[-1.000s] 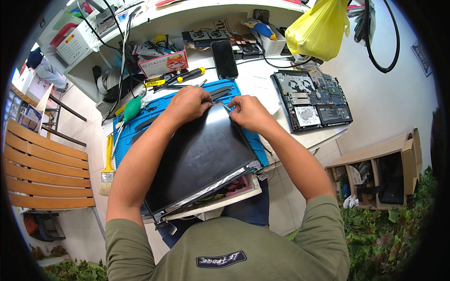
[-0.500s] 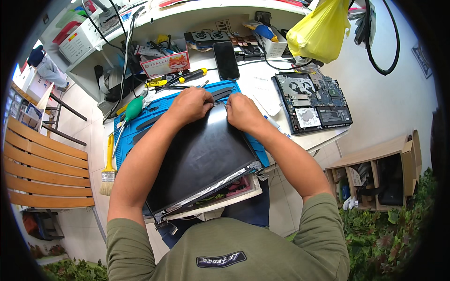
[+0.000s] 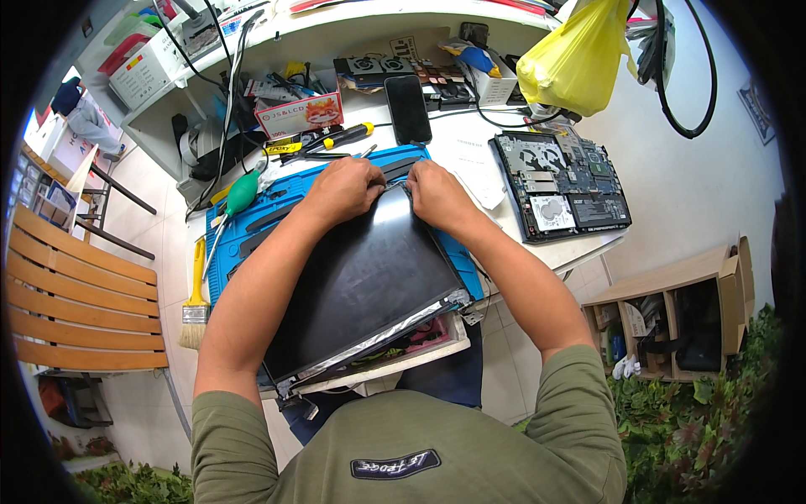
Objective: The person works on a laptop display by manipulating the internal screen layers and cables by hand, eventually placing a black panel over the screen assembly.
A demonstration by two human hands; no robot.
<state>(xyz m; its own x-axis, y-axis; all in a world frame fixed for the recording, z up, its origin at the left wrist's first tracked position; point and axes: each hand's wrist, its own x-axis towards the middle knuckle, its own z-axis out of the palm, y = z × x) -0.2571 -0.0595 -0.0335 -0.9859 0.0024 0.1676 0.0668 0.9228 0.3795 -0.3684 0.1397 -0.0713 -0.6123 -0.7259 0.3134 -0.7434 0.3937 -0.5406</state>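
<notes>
A black laptop screen lid (image 3: 361,286) lies slantwise over a blue work mat (image 3: 220,270), its near edge lined with silvery tape and hanging past the table's front. At its far corner my left hand (image 3: 346,190) is closed, fingers curled down on the edge. Close by on the right, my right hand (image 3: 438,198) pinches the same corner with thumb and fingers. What exactly lies between the fingertips is partly hidden by the hands. Beyond them, dark strips (image 3: 399,168) rest on the mat.
An opened laptop base (image 3: 561,185) sits at the right. Behind are a phone (image 3: 408,109), a yellow-black screwdriver (image 3: 348,135) and a box of tools (image 3: 300,113). A green air blower (image 3: 243,195) and a brush (image 3: 195,307) lie left. An open drawer (image 3: 457,340) sits below the lid.
My right hand has shifted slightly up and its fingers have moved a little at the lid's corner. My left hand stays at nearly the same spot.
</notes>
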